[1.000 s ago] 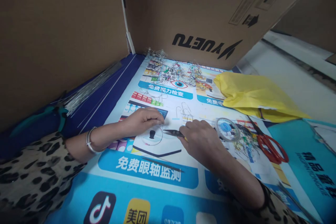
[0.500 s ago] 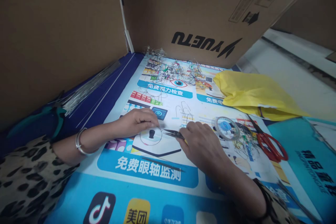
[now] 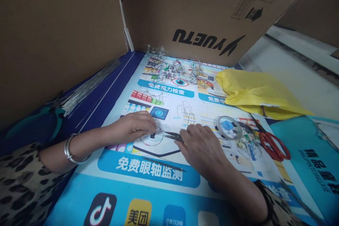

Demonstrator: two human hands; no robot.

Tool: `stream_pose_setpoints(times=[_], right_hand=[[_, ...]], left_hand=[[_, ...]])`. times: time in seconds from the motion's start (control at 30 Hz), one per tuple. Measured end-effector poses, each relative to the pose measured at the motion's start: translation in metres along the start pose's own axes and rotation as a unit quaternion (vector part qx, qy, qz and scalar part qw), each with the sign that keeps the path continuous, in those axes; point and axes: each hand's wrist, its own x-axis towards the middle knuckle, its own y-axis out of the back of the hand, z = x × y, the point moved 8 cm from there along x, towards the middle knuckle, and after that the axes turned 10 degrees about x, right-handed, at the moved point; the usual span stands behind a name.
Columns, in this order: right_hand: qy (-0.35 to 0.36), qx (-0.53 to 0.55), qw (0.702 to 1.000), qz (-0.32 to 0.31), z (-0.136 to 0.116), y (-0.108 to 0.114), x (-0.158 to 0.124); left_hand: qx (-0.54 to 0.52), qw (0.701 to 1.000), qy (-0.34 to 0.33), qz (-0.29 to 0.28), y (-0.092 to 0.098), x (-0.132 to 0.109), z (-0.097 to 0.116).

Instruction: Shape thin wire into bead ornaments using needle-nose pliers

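Between the fingertips of my left hand (image 3: 140, 126) is a thin wire ring (image 3: 151, 145), hanging as a loop with a small reddish spot low on it. My right hand (image 3: 200, 146) is closed round needle-nose pliers (image 3: 173, 135), their dark tips pointing left toward the ring. The plier tips look slightly parted and lie close to the ring's right side; whether they touch it I cannot tell. Bent wire pieces (image 3: 185, 110) lie just beyond the pliers. A roll of clear tape (image 3: 229, 128) rests right of my right hand.
Tangled wire pieces (image 3: 182, 70) lie at the back, before a cardboard wall (image 3: 159, 10). On the left are straight wires (image 3: 87, 86) and teal-handled pliers (image 3: 57, 123). Red-handled scissors (image 3: 274, 144), a yellow bag (image 3: 254, 91) and a teal bag (image 3: 296, 141) lie to the right.
My left hand has shifted slightly left with the wire ring, and more of the ring's right side shows. The pliers in my right hand have moved only a little.
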Motion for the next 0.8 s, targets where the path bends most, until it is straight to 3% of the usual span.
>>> stream_pose_setpoints(times=[0.2,0.5,0.8], right_hand=[[0.019,0.000,1.000,0.011,-0.004,0.000,-0.002],[0.027,-0.010,0.999,0.022,-0.004,0.001,-0.001],[0.039,-0.018,0.998,0.034,-0.006,0.001,-0.002]], left_hand=[[0.058,0.998,-0.037,-0.016,-0.003,-0.002,0.005],[0.202,0.972,-0.073,-0.092,-0.012,-0.003,0.012],[0.213,0.969,-0.091,-0.091,-0.009,-0.003,0.020]])
